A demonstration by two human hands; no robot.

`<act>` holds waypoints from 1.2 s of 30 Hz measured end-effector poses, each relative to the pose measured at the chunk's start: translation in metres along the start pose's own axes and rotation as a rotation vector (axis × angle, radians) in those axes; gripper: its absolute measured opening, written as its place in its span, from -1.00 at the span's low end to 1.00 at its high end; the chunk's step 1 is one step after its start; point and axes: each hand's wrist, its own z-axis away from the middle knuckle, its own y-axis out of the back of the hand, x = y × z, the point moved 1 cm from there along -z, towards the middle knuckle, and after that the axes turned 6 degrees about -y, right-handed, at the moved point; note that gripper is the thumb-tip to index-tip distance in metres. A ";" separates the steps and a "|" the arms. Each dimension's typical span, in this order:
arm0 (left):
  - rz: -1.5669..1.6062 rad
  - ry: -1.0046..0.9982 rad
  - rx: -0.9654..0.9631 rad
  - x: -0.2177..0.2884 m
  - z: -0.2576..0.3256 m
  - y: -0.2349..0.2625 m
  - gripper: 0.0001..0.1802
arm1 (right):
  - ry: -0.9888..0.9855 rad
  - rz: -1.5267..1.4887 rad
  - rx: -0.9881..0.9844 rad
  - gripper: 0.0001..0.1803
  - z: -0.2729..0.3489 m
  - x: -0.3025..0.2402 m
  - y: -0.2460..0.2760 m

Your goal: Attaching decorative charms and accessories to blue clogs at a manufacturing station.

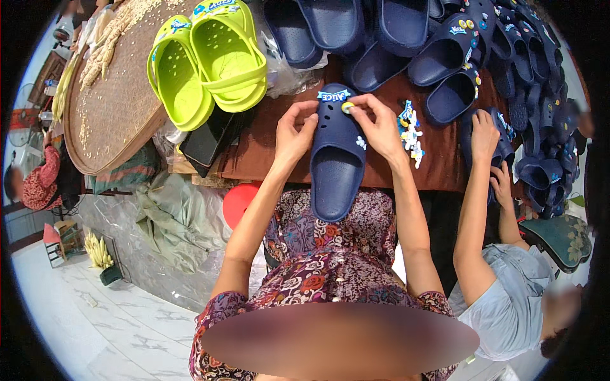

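A navy clog (337,184) lies in front of me at the table edge, its toe pointing away and its heel over my lap. A blue banner-shaped charm (333,96) sits at the toe, and a small white charm (361,143) is on the right side. My left hand (296,132) is closed on the clog's left edge. With thumb and forefinger my right hand (377,124) pinches a round yellow charm (347,108) against the upper right of the toe. Several loose charms (412,134) lie to the right of that hand.
Lime-green clogs (210,63) and a dark phone (206,141) are at the left, beside a round woven tray (108,136) with grains. Navy clogs (445,57) pile up at the back and right. A co-worker (502,279) handles clogs at my right. A red stool (239,204) stands below.
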 end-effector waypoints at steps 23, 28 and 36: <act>-0.342 -0.228 0.049 0.000 -0.018 -0.009 -0.80 | 0.114 0.236 0.013 -0.81 -0.013 -0.009 -0.018; -0.332 -0.242 0.064 -0.003 -0.019 -0.009 -0.80 | 0.093 0.178 0.012 -0.80 -0.010 -0.013 -0.020; -0.301 -0.239 0.060 -0.009 -0.021 -0.008 -0.80 | 0.158 0.248 -0.022 -0.75 -0.008 -0.016 -0.018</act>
